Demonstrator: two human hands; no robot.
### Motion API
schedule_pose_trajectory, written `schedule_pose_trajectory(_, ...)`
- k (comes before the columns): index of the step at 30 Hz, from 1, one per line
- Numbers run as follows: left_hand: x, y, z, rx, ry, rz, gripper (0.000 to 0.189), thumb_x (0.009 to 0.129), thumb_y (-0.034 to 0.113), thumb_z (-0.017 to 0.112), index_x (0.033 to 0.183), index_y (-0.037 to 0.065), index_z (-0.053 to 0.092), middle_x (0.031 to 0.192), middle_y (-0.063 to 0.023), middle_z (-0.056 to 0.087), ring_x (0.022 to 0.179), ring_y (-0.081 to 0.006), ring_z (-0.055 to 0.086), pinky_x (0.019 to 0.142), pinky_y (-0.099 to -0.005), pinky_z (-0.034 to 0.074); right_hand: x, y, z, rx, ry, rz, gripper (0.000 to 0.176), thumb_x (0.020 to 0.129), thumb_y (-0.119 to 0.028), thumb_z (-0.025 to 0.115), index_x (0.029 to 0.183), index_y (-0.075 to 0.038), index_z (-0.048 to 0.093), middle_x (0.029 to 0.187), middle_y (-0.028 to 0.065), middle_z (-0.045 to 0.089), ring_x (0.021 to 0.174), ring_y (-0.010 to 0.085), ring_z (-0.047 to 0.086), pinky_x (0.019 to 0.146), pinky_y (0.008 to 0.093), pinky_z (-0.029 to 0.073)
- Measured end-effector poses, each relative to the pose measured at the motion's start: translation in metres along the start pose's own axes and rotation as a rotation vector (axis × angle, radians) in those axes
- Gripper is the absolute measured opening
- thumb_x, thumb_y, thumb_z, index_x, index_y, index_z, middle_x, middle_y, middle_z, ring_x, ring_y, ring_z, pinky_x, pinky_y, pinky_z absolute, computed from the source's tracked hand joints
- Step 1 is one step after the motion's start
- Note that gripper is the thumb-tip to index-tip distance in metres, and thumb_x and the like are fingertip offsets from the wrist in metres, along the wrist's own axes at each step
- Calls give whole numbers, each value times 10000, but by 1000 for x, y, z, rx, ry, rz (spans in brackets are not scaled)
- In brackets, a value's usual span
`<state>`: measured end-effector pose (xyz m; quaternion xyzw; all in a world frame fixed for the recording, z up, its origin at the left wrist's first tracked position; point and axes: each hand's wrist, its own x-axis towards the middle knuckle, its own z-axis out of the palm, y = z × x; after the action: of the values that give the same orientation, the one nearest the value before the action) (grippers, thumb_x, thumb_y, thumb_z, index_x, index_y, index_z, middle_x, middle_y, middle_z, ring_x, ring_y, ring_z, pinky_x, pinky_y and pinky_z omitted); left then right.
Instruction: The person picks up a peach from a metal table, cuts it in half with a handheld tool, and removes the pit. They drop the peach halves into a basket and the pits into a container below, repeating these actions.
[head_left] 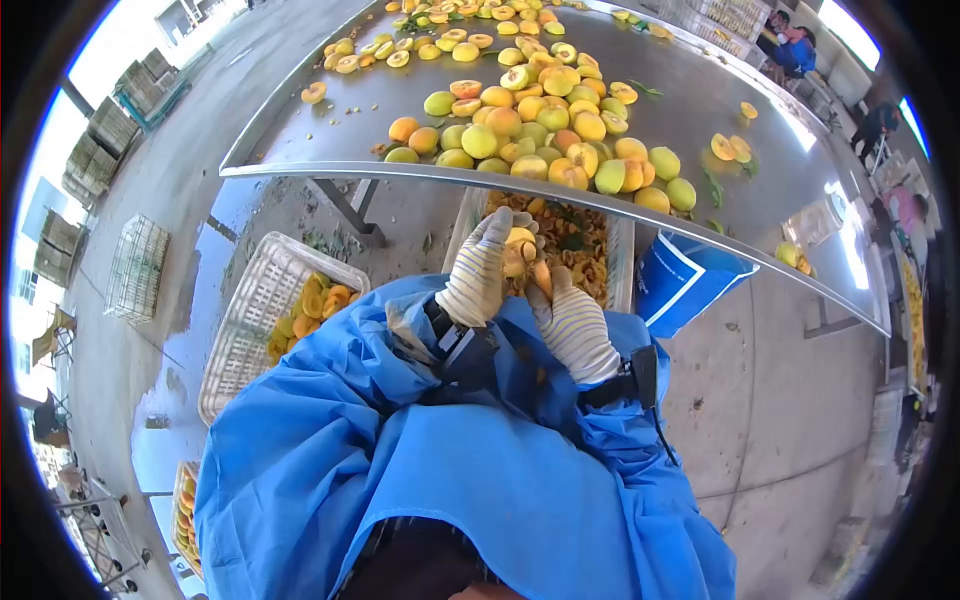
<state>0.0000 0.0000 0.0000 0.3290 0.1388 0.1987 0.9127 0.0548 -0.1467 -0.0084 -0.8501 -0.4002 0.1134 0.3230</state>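
Observation:
Both my hands wear striped white work gloves and meet just below the table's front edge. My left hand (475, 275) is closed around a yellow peach (518, 252), its flesh facing up. My right hand (578, 335) is closed close against that peach, its thumb and fingertips by the fruit. Whatever sits inside the right fingers is hidden. Beneath them stands a crate of pits and scraps (585, 235). On the metal table (310, 125) ahead lies a heap of whole and halved peaches (530, 120).
A white plastic crate (235, 340) with peach halves stands at my left. To the right, a blue bag (680, 285) hangs below the table edge. A clear container (815, 220) lies on the table's right. Stacked crates (100, 150) line the far left; people (790, 50) are at upper right.

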Motion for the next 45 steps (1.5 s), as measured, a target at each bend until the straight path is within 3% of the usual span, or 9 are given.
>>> schedule_pose_trajectory(12, 6, -21, 8, 20, 14, 126, 414, 944, 388, 617, 1146, 28, 583, 1016, -85, 636, 923, -219, 635, 844, -346, 540, -2, -9, -2, 38, -25, 124, 401, 971, -364, 504, 1102, 13, 478, 802, 278, 622, 789, 469, 617, 631, 515, 471)
schedule_pose_trajectory(18, 4, -30, 5, 168, -1, 237, 433, 961, 424, 577, 1163, 41, 583, 1078, -81, 624, 973, -202, 619, 868, -336, 523, 0, 12, 36, 604, 129, -130, 368, 966, -347, 543, 1076, 1, 503, 711, 192, 619, 591, 392, 588, 595, 477, 501)
schedule_pose_trajectory(24, 8, -19, 10, 94, -65, 92, 477, 935, 430, 615, 1189, 29, 575, 1074, -108, 634, 987, -237, 632, 908, -375, 517, -3, 2, -17, 1034, -418, 417, 462, 985, -412, 536, 1230, -19, 529, 766, 30, 552, 685, 133, 534, 602, 282, 442)
schedule_pose_trajectory(27, 16, -3, -1, -6, -154, -222, 515, 899, 458, 651, 1170, 25, 584, 1060, -140, 641, 961, -266, 649, 909, -399, 524, 2, 23, 14, 336, 33, -96, 429, 969, -437, 560, 1168, -57, 562, 703, 13, 528, 577, 95, 492, 502, 245, 386)
schedule_pose_trajectory(31, 15, -10, 0, 177, -27, -152, 542, 849, 543, 672, 1032, 38, 602, 971, -160, 657, 839, -274, 675, 721, -407, 588, -6, 7, 22, 900, -136, 88, 401, 954, -508, 544, 1004, -110, 564, 605, -1, 480, 425, 98, 444, 382, 251, 337)
schedule_pose_trajectory(33, 11, -8, 4, 196, -7, -188, 524, 843, 546, 677, 994, 51, 596, 897, -144, 654, 742, -267, 667, 644, -392, 589, -13, -9, -10, 1205, -538, 435, 397, 959, -522, 525, 940, -125, 546, 570, -9, 454, 380, 99, 412, 345, 254, 322)
schedule_pose_trajectory(36, 10, -1, 9, 195, -25, -270, 495, 852, 528, 674, 985, 57, 596, 851, -138, 643, 674, -273, 653, 619, -388, 581, -13, -6, -7, 1219, -511, 390, 411, 967, -532, 499, 932, -125, 541, 555, -17, 436, 375, 90, 408, 335, 238, 315)
schedule_pose_trajectory(41, 13, 0, 8, -97, -87, -344, 407, 883, 459, 666, 989, 73, 591, 829, -127, 632, 649, -282, 643, 595, -386, 574, -12, -3, -11, 1829, -714, 440, 397, 972, -516, 498, 949, -122, 543, 530, -32, 417, 330, 73, 359, 307, 208, 298)
schedule_pose_trajectory(45, 15, 5, 10, -46, -7, -171, 476, 881, 462, 679, 1176, 112, 547, 996, -82, 633, 894, -246, 654, 717, -407, 590, -6, 2, -21, 1760, -508, 399, 389, 972, -503, 506, 975, -115, 543, 528, -33, 412, 341, 74, 379, 311, 209, 302)
